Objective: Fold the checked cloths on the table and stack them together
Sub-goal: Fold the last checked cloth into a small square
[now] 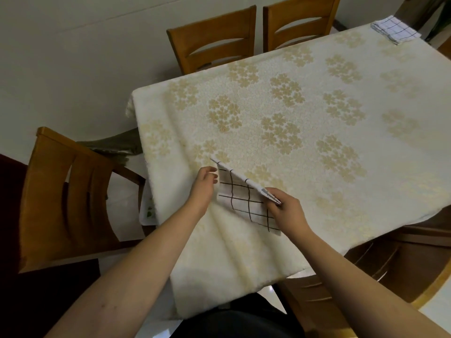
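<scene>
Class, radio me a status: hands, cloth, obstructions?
Right hand pinches checked cloth corner; left hand at its other edge. Folded stack waits far corner. Nothing in the way.
</scene>
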`<state>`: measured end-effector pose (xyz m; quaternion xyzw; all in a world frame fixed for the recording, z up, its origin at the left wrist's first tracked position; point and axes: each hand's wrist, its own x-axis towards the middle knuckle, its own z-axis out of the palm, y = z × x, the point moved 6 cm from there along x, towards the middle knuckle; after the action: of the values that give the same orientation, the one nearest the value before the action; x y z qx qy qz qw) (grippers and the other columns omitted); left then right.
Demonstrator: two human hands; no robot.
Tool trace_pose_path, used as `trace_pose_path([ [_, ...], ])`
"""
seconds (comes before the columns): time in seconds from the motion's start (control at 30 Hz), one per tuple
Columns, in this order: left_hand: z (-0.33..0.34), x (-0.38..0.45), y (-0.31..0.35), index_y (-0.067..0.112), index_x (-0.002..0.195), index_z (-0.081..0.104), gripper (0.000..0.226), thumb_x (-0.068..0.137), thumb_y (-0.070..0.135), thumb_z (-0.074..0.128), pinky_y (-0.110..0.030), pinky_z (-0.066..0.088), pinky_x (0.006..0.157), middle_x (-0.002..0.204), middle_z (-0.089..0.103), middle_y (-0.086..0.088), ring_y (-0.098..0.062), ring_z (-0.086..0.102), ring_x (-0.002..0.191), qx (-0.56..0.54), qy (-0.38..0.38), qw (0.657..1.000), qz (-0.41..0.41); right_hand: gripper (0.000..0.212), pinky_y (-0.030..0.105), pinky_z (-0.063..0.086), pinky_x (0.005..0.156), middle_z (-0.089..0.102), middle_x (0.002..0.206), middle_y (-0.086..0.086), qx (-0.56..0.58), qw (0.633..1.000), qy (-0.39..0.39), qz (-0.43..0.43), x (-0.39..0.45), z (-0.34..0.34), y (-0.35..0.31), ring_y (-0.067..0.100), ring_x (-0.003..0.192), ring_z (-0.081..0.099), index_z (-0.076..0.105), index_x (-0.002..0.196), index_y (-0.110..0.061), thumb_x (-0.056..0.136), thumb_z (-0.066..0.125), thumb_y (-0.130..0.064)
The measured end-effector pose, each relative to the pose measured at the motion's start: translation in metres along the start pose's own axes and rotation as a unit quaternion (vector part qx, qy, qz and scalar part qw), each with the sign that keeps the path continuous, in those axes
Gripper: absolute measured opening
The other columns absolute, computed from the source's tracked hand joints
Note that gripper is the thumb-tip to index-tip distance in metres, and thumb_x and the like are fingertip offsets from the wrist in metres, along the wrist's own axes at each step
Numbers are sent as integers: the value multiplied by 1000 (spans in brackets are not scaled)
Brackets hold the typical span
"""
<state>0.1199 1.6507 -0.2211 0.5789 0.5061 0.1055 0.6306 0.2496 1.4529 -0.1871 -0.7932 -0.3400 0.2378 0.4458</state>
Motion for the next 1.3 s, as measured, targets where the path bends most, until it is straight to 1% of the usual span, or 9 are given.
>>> trace_pose_path([
  [0.1, 8, -5, -17, 21, 109, 59, 28, 94, 36, 41, -35, 46, 90, 114, 64, -5, -19, 62, 100, -61, -79, 994, -53, 25, 20, 36, 56, 52, 58, -13, 66, 997, -19, 41, -1, 3, -3, 2, 55, 45, 56, 68, -18, 91, 64, -22],
  [0.23, 12, -19, -22, 24, 112, 68, 60, 95, 65, 27, -39, 49, 92, 110, 72, -2, -20, 66, 103, -129, -165, 971, -116, 2, 24, 53, 70, 72, 86, -12, 170, 978, -24, 123, -5, 6, 4, 4, 79, 69, 68, 90, -28, 89, 67, -26],
  [0.33, 5, -24, -23, 25, 123, 62, 37, 96, 47, 49, -36, 49, 95, 122, 68, 0, -17, 63, 113, -63, -206, 974, -63, 19, 23, 55, 71, 73, 101, -6, 226, 958, -37, 173, -9, 8, 13, 9, 88, 71, 67, 108, -23, 89, 68, -23],
  [0.47, -3, -26, -24, 16, 124, 60, 31, 94, 10, 60, -30, 55, 84, 117, 69, -3, -17, 67, 106, 36, -215, 976, -6, 26, 33, 58, 77, 74, 104, 1, 245, 945, -61, 210, -12, 10, 26, 17, 92, 72, 66, 114, -17, 88, 69, -21],
  [0.57, -10, -26, -26, 13, 126, 59, 32, 94, 9, 59, -30, 55, 86, 117, 69, -4, -15, 67, 104, 29, -203, 979, 4, 26, 37, 58, 75, 75, 90, 11, 259, 934, -94, 228, -17, 11, 33, 26, 81, 71, 67, 113, -13, 88, 69, -16],
  [0.73, -19, -27, -35, 15, 127, 59, 31, 96, 11, 56, -37, 53, 93, 117, 70, -2, -16, 67, 106, 47, -198, 979, 7, 15, 28, 53, 70, 48, 55, -6, 239, 933, -130, 235, -23, 13, 41, 11, 57, 50, 66, 93, -18, 86, 69, -5],
  [0.93, -23, -27, -52, 12, 121, 61, 29, 94, 3, 58, -33, 54, 90, 113, 70, -5, -20, 66, 107, 32, -204, 978, -19, 31, 23, 54, 72, 51, 62, -2, 222, 946, -88, 218, -19, 18, 55, 14, 66, 54, 64, 64, -15, 86, 62, 7],
  [1.1, -29, -25, -61, 17, 88, 74, 29, 92, -3, 54, -29, 56, 78, 96, 73, 1, -21, 67, 93, 72, -175, 982, -24, 24, 32, 57, 81, 73, 93, 15, 233, 942, -73, 230, -16, 20, 66, 28, 89, 70, 75, 82, -5, 91, 55, 6],
  [1.3, -26, -23, -64, 15, 96, 70, 27, 96, 11, 43, -36, 49, 83, 99, 69, -6, -22, 62, 89, 55, -169, 980, -90, 20, 30, 56, 77, 72, 98, 12, 228, 936, -63, 260, -14, 24, 71, 25, 88, 69, 68, 102, -11, 98, 49, -11],
])
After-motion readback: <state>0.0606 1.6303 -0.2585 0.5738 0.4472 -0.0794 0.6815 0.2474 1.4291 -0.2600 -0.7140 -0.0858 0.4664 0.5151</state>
